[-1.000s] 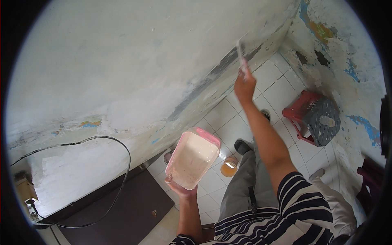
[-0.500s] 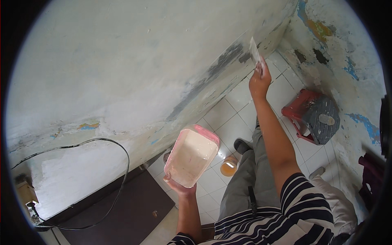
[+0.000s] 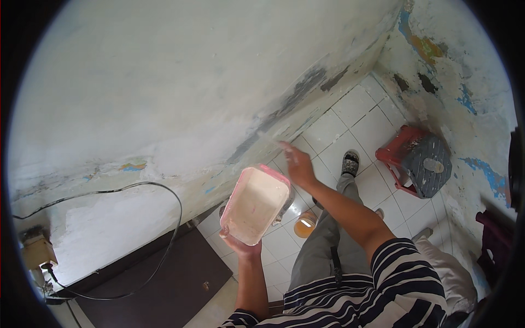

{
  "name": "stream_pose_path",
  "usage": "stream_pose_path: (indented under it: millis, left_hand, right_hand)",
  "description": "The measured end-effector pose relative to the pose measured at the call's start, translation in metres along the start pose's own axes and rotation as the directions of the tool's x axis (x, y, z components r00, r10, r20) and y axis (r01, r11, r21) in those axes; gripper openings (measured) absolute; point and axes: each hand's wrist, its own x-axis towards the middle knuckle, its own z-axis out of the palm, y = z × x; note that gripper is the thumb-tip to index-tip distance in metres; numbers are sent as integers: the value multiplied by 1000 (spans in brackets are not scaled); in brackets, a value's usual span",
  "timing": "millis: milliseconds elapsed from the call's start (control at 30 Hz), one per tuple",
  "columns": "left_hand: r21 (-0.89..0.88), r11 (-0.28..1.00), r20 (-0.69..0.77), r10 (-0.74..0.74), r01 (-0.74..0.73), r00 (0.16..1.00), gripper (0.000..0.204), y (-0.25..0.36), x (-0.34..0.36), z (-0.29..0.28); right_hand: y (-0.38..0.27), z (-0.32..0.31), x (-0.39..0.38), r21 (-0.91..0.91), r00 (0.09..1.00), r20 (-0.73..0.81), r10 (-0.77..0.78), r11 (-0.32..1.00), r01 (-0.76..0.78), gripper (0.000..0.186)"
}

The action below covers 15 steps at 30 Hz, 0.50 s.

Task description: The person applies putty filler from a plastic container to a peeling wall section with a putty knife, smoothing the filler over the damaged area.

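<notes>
My left hand (image 3: 242,246) grips the lower end of a pink plastic tub (image 3: 278,174), tilted so that its open top faces up. Creamy white filler coats the tub's inside. Beyond the tub, my right hand (image 3: 299,167) is closed on a putty knife (image 3: 268,138), whose pale blade is smeared by motion. The blade is in front of the lower wall, close to a dark grey bare patch (image 3: 292,98); whether it touches the wall I cannot tell. Fresh white filler covers part of the wall (image 3: 186,134) left of the blade.
A red and grey step stool (image 3: 426,164) stands by the right wall. An amber-coloured jar (image 3: 304,224) sits on the white floor tiles near my legs. At lower left, a black cable (image 3: 178,218) loops from a wall socket (image 3: 39,252) over a dark brown panel (image 3: 158,273).
My right hand has swung down and left with the putty knife, from near the corner toward the tub. One foot has stepped forward. The tub has barely shifted.
</notes>
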Motion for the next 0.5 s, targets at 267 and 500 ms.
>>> stream_pose_path:
  millis: [267, 500]
  left_hand:
    - [14, 996, 208, -88, 87, 974, 92, -9, 21, 9]
    - [-45, 991, 107, -122, 127, 987, 88, -66, 30, 24]
  right_hand:
    - [-48, -142, 19, 892, 931, 0, 364, 421, -164, 40]
    - [-174, -168, 2, -136, 948, -114, -298, 950, 282, 34]
